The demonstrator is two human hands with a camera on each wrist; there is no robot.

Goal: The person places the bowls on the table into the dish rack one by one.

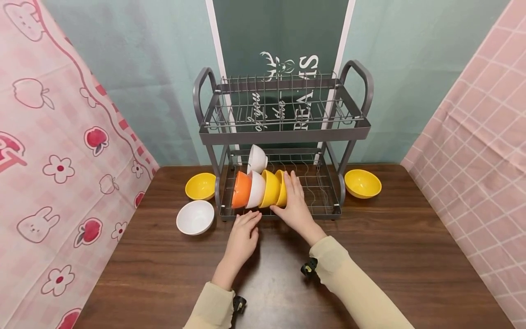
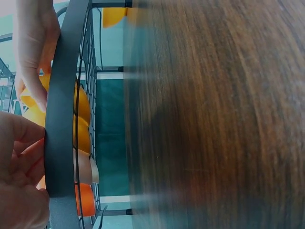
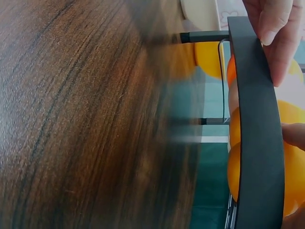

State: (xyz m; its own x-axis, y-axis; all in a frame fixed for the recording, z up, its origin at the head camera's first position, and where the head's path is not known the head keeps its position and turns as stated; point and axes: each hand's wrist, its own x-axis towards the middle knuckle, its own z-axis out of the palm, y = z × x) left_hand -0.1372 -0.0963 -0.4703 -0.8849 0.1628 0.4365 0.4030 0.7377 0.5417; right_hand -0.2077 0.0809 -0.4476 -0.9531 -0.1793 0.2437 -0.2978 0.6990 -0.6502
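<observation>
On the rack's lower tier, an orange bowl (image 1: 241, 189), a white bowl (image 1: 256, 189), a yellow bowl (image 1: 269, 188) and another yellow bowl (image 1: 281, 188) lean on their sides in a row. My right hand (image 1: 297, 209) grips the rightmost yellow bowl, thumb low in front and fingers spread over its far side. My left hand (image 1: 243, 237) is at the front rail (image 2: 62, 124), just before the white and orange bowls, its fingers loosely extended and holding nothing. Behind the row, another white bowl (image 1: 257, 159) stands tilted.
The two-tier dish rack (image 1: 283, 135) has a wire upper tier above the hands. Left of it on the wooden table (image 1: 411, 256) sit a yellow bowl (image 1: 201, 186) and a white bowl (image 1: 195, 218). A yellow bowl (image 1: 363, 183) sits to its right.
</observation>
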